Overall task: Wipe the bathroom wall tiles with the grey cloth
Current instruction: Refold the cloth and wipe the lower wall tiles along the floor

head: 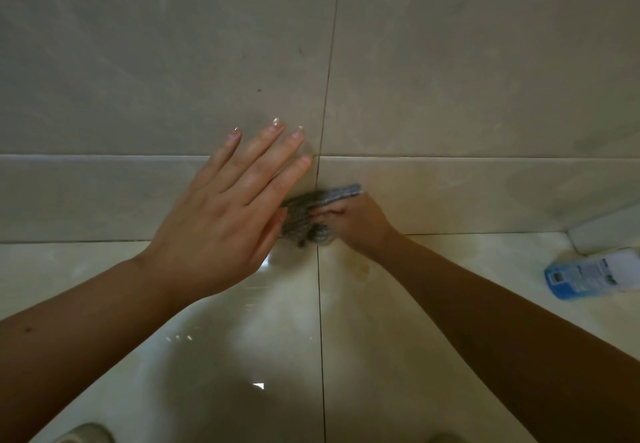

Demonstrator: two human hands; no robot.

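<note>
Right hand (356, 224) fingers (325, 214): curled, clamped on grey cloth (308, 215)
Left hand (221, 221) fingers (266, 148): straight, spread, on wall tiles (467, 61)
Cloth place: bottom tile row, across vertical grout line, just above floor (381, 304)
Bearing: most tile area upward of cloth

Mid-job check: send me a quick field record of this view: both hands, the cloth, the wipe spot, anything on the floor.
left hand: open, fingers straight, reaching to the wall tiles just left of the vertical grout line
right hand: grips the grey cloth
wipe spot: cloth bunched on the low skirting tile, across the grout line, near the floor
on floor: blue and white bottle lying at right; white container behind it at the wall
</note>
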